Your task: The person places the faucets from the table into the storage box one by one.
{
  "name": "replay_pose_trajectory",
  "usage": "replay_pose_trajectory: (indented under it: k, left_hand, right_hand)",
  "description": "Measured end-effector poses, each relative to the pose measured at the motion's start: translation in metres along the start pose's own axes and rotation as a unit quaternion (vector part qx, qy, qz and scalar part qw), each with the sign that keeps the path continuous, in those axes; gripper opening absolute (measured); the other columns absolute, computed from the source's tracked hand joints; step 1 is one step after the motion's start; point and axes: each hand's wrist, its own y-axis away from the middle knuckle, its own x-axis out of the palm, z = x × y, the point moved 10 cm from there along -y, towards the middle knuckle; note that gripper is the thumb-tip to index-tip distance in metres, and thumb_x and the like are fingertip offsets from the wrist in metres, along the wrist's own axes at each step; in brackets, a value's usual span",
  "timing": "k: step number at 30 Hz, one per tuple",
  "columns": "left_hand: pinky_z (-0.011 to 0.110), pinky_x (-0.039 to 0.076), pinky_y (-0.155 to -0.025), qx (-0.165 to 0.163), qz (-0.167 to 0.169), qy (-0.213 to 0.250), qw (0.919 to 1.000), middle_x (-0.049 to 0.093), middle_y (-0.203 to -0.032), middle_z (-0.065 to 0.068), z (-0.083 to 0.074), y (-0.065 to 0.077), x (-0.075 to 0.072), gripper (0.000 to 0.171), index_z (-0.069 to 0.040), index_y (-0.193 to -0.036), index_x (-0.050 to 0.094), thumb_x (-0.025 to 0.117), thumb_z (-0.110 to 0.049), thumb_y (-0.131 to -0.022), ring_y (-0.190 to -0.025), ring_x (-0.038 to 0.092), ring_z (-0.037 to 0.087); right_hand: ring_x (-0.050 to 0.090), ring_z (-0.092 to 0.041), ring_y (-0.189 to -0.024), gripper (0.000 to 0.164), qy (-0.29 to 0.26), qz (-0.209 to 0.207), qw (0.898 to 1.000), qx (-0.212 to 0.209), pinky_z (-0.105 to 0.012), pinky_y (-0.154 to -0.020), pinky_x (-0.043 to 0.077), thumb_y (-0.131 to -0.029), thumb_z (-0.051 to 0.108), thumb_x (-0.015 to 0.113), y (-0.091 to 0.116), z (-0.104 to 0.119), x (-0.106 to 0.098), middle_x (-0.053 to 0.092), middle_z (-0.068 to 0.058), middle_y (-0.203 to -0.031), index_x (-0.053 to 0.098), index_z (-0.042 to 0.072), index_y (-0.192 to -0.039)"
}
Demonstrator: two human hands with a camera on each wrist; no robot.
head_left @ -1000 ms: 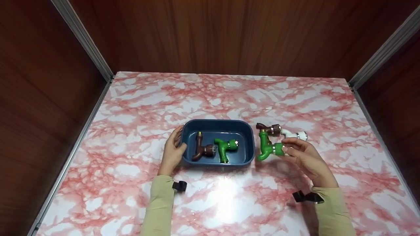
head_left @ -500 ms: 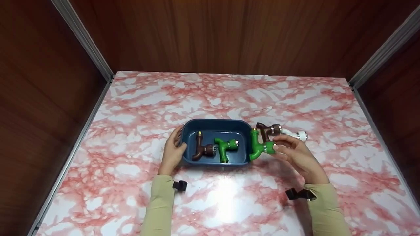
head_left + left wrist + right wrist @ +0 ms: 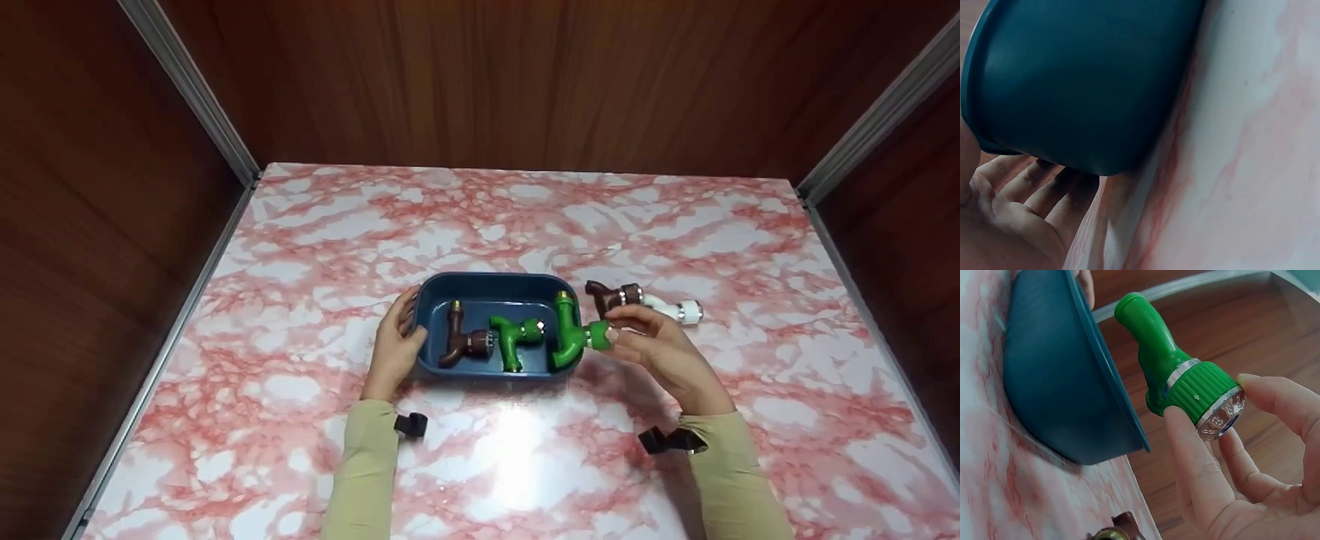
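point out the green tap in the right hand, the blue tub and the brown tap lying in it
green tap [image 3: 571,339]: head view, on its bent body
blue tub [image 3: 491,281]: head view, on its far rim
brown tap [image 3: 459,343]: head view, on its body
right hand [image 3: 660,352]: head view, on the back of the hand

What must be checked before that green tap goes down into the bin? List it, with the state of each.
1. Right hand has a firm grip on the green tap: ok, fingers pinch its ribbed end.
2. Tap is over the blue bin: ok, above its right edge.
3. Left hand steadies the bin: ok, on its left wall.
4. Free space inside: ok, right of the other green tap and brown tap.
5. Tap clears the rim: cannot tell.
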Motion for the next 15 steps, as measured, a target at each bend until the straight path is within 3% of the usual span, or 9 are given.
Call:
replay_pose_trajectory:
  k: [4,9,15]
  left_hand:
    - [0.04,0.032,-0.108,0.004,0.001,0.003,1.0,0.043,-0.14,0.026,0.0,0.0,0.0,0.062,0.008,-0.141,0.039,0.044,0.018,-0.08,-0.129,0.04,0.034]
    - [0.039,0.032,-0.108,0.003,0.001,0.005,1.0,0.043,-0.14,0.025,0.001,-0.001,0.0,0.063,0.005,-0.142,0.039,0.044,0.018,-0.081,-0.129,0.041,0.033]
    - [0.041,0.032,-0.108,0.007,0.0,0.003,1.0,0.043,-0.139,0.026,0.0,0.0,0.0,0.062,0.006,-0.141,0.039,0.044,0.018,-0.081,-0.129,0.041,0.034]
  right_hand:
    - [0.065,-0.022,-0.089,0.038,-0.005,-0.001,1.0,0.002,-0.05,-0.091,0.048,-0.086,-0.002,0.066,-0.004,-0.001,0.007,0.059,-0.014,-0.107,0.051,-0.009,-0.121]
    - [0.064,-0.023,-0.089,0.04,-0.005,0.0,1.0,-0.004,-0.053,-0.089,0.048,-0.087,-0.002,0.065,-0.009,0.0,0.015,0.059,-0.014,-0.104,0.049,-0.013,-0.121]
    - [0.063,-0.022,-0.088,0.033,0.008,0.003,1.0,-0.005,-0.047,-0.085,0.053,-0.087,-0.002,0.065,-0.015,0.0,0.027,0.058,-0.014,-0.104,0.053,-0.009,-0.117]
